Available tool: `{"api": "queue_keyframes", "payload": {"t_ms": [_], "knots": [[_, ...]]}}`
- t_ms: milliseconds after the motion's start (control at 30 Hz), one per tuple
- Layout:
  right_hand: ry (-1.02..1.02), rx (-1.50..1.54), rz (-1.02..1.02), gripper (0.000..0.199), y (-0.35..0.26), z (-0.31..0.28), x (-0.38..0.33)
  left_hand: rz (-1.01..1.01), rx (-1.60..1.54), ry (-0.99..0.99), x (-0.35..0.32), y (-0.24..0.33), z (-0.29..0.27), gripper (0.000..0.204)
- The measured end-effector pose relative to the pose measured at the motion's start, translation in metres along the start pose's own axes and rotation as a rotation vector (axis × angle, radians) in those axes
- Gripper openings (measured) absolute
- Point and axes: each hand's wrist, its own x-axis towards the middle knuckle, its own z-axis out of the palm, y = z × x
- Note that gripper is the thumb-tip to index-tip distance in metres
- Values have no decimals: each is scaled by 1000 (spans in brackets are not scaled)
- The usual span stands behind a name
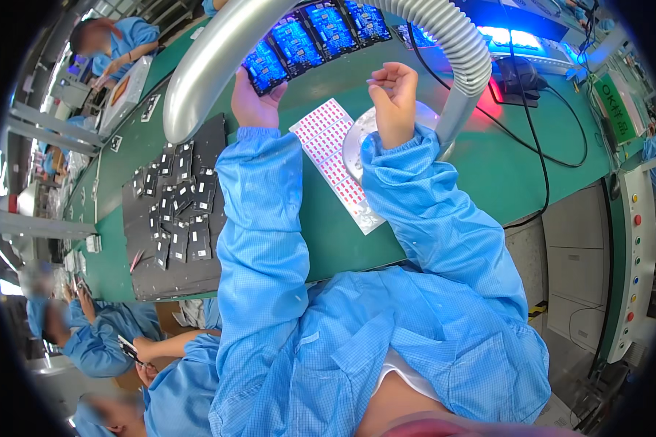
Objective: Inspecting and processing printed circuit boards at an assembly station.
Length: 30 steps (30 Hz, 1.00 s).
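Note:
My left hand (256, 105) grips the near edge of a blue-lit circuit board (264, 65), thumb on the right and a finger along the left side. The board is the leftmost in a row of similar circuit boards (333, 30) at the far side of the green table. To the right, my right hand (394, 100) hovers with loosely bent fingers and a gap at the thumb; nothing shows in it. Below and between the hands lies a white sheet of small red stickers (326, 138). A round silver base (357, 142) sits beside the sheet, partly hidden by my right forearm.
A silver duct pipe (211, 73) arches over the table, joining a ribbed hose (459, 44). Several black pouches (182, 197) lie on a dark mat (142, 273) at left. Black cables (539, 156) cross the right side. Other people in blue work at left.

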Motion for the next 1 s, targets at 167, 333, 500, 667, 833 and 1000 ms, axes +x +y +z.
{"api": "queue_keyframes", "payload": {"t_ms": [167,333,500,667,833,1000], "knots": [[48,-20,-40,48,-2,-2,0,83,14,33,-39,20,8,32],[-49,-72,-31,59,1,-2,0,64,52,163,-65,35,-3,32],[-228,-108,-24,67,-4,0,-3,177,79,171,-80,41,-8,27],[-376,-32,47,67,-10,-4,-3,249,73,229,-84,47,-6,34],[-426,97,146,68,-15,-8,0,254,58,230,-82,45,-6,33],[-467,152,200,68,-26,-13,8,255,57,232,-82,46,7,33]]}}
